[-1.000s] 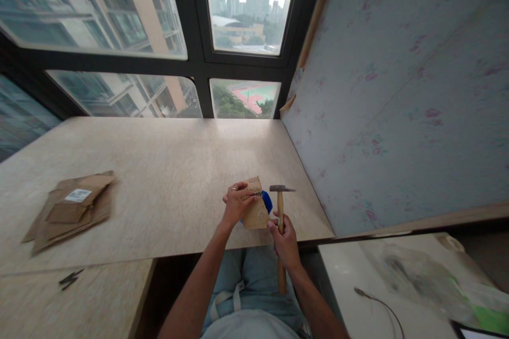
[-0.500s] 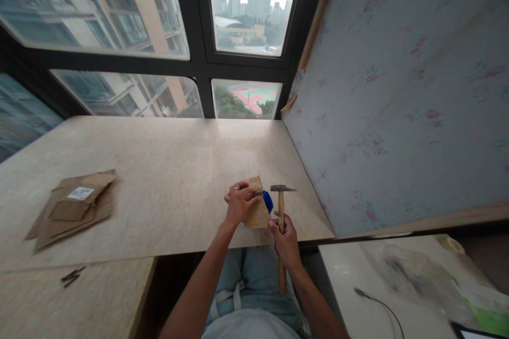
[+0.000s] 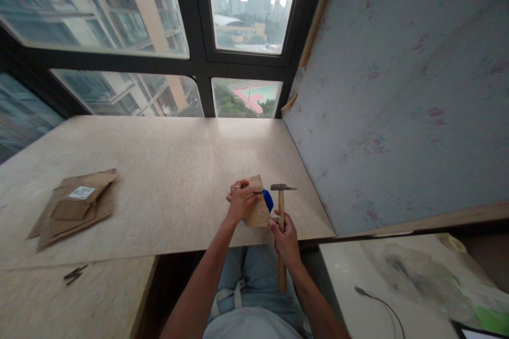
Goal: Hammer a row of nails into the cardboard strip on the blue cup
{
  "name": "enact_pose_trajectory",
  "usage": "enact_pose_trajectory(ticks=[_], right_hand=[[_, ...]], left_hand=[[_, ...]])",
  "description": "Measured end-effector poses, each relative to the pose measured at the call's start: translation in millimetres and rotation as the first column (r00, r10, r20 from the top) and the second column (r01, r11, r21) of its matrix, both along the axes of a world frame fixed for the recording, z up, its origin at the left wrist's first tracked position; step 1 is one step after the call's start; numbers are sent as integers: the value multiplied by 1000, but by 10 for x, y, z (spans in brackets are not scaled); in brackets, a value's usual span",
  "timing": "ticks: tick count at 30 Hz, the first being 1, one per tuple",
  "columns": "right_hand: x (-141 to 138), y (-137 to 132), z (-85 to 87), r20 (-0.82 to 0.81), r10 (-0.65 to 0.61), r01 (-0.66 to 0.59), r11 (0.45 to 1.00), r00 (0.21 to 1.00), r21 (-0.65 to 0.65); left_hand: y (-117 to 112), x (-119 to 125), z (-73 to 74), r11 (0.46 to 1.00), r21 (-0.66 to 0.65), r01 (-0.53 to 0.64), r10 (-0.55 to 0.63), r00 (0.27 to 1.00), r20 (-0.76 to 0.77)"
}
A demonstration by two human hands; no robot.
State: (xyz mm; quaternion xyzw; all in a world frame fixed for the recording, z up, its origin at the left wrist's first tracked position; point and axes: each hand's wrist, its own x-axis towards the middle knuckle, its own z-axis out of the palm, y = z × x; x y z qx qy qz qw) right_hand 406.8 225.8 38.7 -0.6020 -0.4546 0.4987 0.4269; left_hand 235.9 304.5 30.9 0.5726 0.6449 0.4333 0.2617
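Note:
My left hand (image 3: 240, 201), a ring on one finger, is closed on a small brown cardboard piece (image 3: 257, 211) held upright just above the front right of the wooden tabletop (image 3: 167, 180). Something blue (image 3: 269, 201) shows behind the cardboard. My right hand (image 3: 285, 238) grips the wooden handle of a hammer (image 3: 281, 206). The hammer stands upright, with its metal head level beside the cardboard's top edge.
A stack of flattened brown cardboard (image 3: 75, 206) with a white label lies at the left of the tabletop. Small dark metal pieces (image 3: 74, 274) rest on a lower board. A pale panel (image 3: 397, 90) leans along the right. Windows stand behind. A cable (image 3: 377, 302) lies on a white surface.
Almost nothing moved: both hands, the cardboard piece and the hammer have crept slightly up and to the right in the picture, mostly from the camera shifting.

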Motion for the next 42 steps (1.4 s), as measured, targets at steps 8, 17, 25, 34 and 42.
enact_pose_trajectory(ticks=[8, 17, 25, 34, 42], right_hand=[[5, 3, -20, 16, -4, 4, 1000, 1000, 3], [-8, 2, 1, 6, -11, 11, 1000, 1000, 2], [-2, 1, -24, 6, -2, 2, 1000, 1000, 4], [5, -20, 22, -19, -8, 8, 1000, 1000, 6], [155, -84, 32, 24, -58, 58, 998, 998, 14]], left_hand=[[-1, -15, -5, 1000, 5, 10, -10, 1000, 4], [-43, 2, 117, 998, -57, 3, -7, 997, -72], [-63, -24, 145, 999, -37, 21, -24, 997, -78], [-314, -554, 38, 973, 224, 62, -43, 995, -92], [-1149, -1274, -63, 942, 221, -252, 286, 948, -138]])
